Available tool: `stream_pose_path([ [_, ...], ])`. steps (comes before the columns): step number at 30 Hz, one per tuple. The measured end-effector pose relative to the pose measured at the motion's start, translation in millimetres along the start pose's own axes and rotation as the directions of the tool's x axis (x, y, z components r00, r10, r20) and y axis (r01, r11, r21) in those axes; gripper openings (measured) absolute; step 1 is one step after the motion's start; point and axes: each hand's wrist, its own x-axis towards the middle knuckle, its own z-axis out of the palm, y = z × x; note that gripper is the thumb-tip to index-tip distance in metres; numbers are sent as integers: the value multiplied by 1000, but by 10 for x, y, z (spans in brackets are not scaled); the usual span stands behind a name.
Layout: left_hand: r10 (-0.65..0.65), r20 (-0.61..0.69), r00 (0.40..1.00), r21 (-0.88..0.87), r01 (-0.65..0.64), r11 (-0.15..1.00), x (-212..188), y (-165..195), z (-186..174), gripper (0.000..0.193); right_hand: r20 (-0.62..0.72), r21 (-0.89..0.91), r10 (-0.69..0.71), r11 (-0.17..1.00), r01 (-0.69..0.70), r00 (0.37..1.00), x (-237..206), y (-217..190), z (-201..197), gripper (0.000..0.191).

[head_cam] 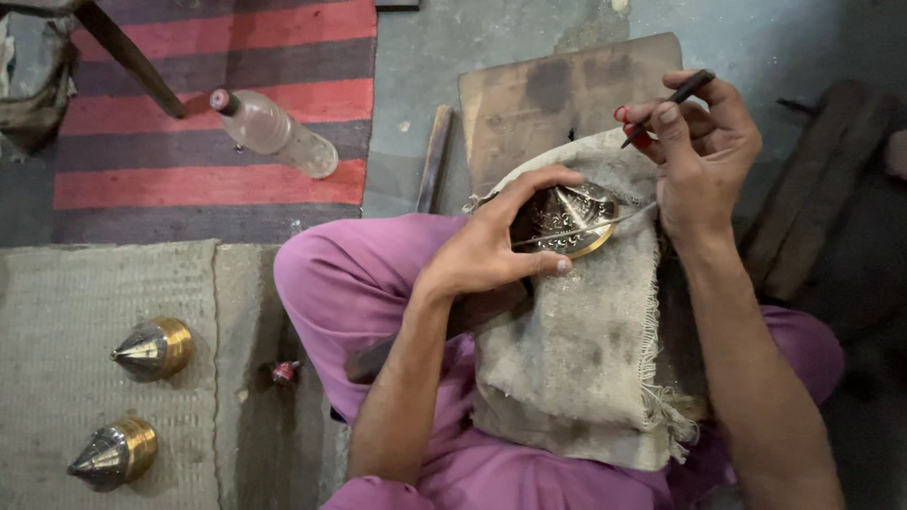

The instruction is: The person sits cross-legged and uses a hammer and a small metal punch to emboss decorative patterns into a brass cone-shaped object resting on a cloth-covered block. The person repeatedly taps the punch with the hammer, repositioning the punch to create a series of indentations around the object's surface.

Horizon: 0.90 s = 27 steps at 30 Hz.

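My left hand [491,246] grips a round engraved brass piece [567,219] and steadies it on a worn cloth [586,349] draped over my lap in pink trousers. My right hand [704,151] is raised just right of the piece, pinching a thin dark tool [673,97] between thumb and fingers. A long thin metal rod [605,224] lies across the brass piece toward the right hand.
A wooden board [567,94] lies behind the cloth, with a stick [435,156] beside it. A plastic bottle [274,132] rests on a striped red rug [208,179]. Two cone-tipped brass pieces [151,348] [113,453] sit on a mat at left, near a small red object [283,372].
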Motion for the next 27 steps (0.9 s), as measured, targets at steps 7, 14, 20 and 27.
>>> stream_pose_path([
  [7,-18,-85,996,101,26,995,-13,-13,64,95,20,9,22,1000,-22,1000,0,10,44,22],
  [14,2,-150,989,196,28,980,-84,36,43,95,13,-47,28,999,-27,1000,4,5,107,21],
  [20,64,-99,993,104,-54,993,-132,-13,-105,92,7,-9,61,998,-61,998,38,-126,227,17],
  [27,39,-165,986,144,-15,990,-161,-25,-86,93,270,-298,82,954,2,959,-25,-500,484,12],
])
